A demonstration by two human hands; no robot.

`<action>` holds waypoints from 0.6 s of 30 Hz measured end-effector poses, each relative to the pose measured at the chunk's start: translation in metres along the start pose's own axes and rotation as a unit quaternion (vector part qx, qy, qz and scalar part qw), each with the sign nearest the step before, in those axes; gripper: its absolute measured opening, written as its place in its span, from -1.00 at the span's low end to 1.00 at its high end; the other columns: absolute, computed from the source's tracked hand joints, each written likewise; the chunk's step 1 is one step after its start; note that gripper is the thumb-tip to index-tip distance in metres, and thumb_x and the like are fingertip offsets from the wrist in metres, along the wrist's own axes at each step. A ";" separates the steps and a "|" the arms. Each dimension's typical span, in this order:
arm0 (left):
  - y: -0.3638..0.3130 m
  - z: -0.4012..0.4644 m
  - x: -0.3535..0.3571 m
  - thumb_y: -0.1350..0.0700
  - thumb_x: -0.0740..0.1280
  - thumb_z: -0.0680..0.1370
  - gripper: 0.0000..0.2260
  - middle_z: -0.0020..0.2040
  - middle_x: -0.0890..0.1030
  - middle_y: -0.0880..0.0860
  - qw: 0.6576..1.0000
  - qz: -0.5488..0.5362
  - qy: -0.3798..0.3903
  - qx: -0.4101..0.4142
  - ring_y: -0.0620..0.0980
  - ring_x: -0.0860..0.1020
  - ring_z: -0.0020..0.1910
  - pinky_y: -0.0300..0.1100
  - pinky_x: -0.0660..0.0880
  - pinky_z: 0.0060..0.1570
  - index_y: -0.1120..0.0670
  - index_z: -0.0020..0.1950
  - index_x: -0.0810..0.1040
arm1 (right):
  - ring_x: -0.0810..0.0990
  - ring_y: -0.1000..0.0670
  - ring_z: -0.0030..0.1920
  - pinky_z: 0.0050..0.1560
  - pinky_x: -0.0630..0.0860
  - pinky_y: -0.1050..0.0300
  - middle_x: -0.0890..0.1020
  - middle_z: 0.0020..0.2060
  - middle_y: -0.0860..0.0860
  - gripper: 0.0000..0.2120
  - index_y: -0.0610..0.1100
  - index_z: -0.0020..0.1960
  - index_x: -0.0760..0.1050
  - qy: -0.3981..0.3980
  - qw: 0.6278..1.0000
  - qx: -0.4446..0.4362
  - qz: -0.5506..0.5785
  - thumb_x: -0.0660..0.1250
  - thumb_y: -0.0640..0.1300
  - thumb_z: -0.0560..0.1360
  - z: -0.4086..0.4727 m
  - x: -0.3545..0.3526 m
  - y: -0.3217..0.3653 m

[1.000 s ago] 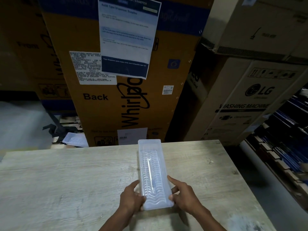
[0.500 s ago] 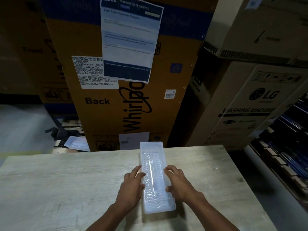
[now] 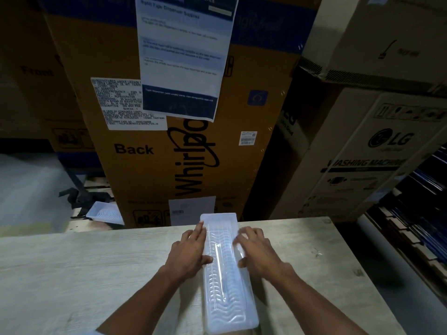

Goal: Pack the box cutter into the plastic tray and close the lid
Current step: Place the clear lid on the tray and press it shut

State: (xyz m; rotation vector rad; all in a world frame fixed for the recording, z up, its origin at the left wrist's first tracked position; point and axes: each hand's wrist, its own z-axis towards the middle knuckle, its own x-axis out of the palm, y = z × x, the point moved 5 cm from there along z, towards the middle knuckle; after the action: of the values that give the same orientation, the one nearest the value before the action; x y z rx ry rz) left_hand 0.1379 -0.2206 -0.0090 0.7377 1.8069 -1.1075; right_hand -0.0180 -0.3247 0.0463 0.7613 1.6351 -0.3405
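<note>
Your hands have slid up: your left hand (image 3: 191, 250) and right hand (image 3: 256, 250) lie flat and spread on the long sides of the plastic tray (image 3: 225, 274), pressing its lid shut. It sits near the tabletop's (image 3: 72, 274) far edge; whether the box cutter is inside, I cannot tell.

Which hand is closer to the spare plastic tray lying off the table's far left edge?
Left. The left hand is on that side of the lidded tray; the right hand is opposite, farther from the spare tray.

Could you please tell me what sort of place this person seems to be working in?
Most likely a warehouse or appliance stockroom. Tall cardboard appliance boxes stand behind the table: a Whirlpool box and an LG washing machine box. A printed sheet taped to the Whirlpool box appears headed with a logistics title.
</note>
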 end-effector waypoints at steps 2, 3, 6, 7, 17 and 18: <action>-0.001 0.001 -0.002 -0.21 0.34 0.54 -0.15 0.68 -0.14 -0.04 1.000 0.008 0.017 -0.001 0.14 0.10 0.62 0.22 0.31 0.47 0.04 0.64 -0.06 | -0.02 -0.17 0.61 0.55 0.06 -0.28 0.02 0.64 0.01 -0.11 0.06 0.59 0.07 0.054 0.998 0.005 -0.008 0.53 -0.05 0.44 0.014 0.004 -0.007; -0.001 0.002 -0.003 -0.21 0.34 0.54 -0.14 0.68 -0.16 -0.03 1.000 0.012 0.023 -0.001 0.14 0.09 0.62 0.22 0.31 0.47 0.05 0.64 -0.08 | -0.10 -0.17 0.63 0.57 -0.03 -0.30 -0.06 0.66 0.02 -0.03 0.05 0.62 -0.05 0.081 0.997 0.004 -0.016 0.53 -0.04 0.44 0.019 0.007 -0.009; -0.003 0.004 -0.005 -0.21 0.35 0.54 -0.11 0.68 -0.20 -0.03 0.999 0.019 0.043 0.000 0.15 0.07 0.62 0.24 0.29 0.48 0.06 0.64 -0.11 | -0.20 -0.15 0.64 0.56 -0.14 -0.34 -0.18 0.66 0.02 0.07 0.02 0.63 -0.18 0.136 0.990 -0.002 -0.028 0.54 -0.06 0.44 0.032 0.014 -0.012; -0.003 0.005 -0.006 -0.21 0.35 0.53 -0.10 0.68 -0.21 -0.03 0.999 0.020 0.050 0.002 0.16 0.06 0.62 0.25 0.27 0.48 0.06 0.64 -0.12 | -0.19 -0.15 0.64 0.56 -0.14 -0.34 -0.19 0.65 0.02 0.08 0.02 0.64 -0.19 0.145 0.989 -0.003 -0.030 0.54 -0.06 0.44 0.034 0.015 -0.013; -0.003 0.011 -0.012 -0.24 0.38 0.50 -0.05 0.67 -0.23 -0.04 0.996 0.046 0.082 -0.005 0.19 0.19 0.55 0.23 0.31 0.45 0.04 0.64 -0.17 | 0.10 -0.22 0.61 0.53 -0.01 -0.39 0.01 0.66 -0.02 0.10 0.05 0.63 -0.16 0.153 0.988 0.004 -0.003 0.57 -0.09 0.40 0.033 0.008 -0.011; -0.004 0.011 -0.012 -0.24 0.38 0.50 -0.04 0.67 -0.24 -0.04 0.995 0.047 0.084 -0.007 0.19 0.20 0.55 0.23 0.31 0.44 0.04 0.64 -0.17 | 0.11 -0.23 0.61 0.53 -0.01 -0.39 0.01 0.66 -0.02 0.10 0.05 0.63 -0.15 0.154 0.988 0.003 -0.008 0.57 -0.09 0.40 0.033 0.008 -0.010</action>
State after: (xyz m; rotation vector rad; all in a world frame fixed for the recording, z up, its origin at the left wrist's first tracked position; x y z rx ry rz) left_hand 0.1444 -0.2330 0.0003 0.9225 1.8964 -0.9956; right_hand 0.0002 -0.3499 0.0295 0.8364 1.9312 -0.2476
